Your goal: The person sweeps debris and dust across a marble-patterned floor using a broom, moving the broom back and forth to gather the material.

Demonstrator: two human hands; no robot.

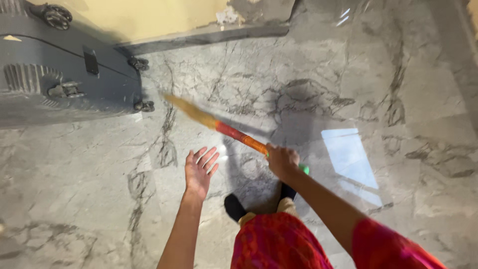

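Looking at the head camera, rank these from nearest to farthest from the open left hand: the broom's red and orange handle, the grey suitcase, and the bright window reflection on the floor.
From the left hand:
1. Broom handle, just up and right of the fingertips.
2. Suitcase, lying up left by the wall.
3. Window reflection, on the marble to the right, past the right hand.
Two and three are fairly close.

Light: bright daylight, even | Glare: pale window reflection on glossy marble floor (348, 154) at 4 o'clock; small glints at 1 o'clock | Shadow: soft, under broom (219, 124), cast toward 3 o'clock | Blur: broom bristle end smeared by motion; floor veins sharp | Distortion: wide-angle stretch at edges, suitcase (64, 74) at 10 o'clock bowed.
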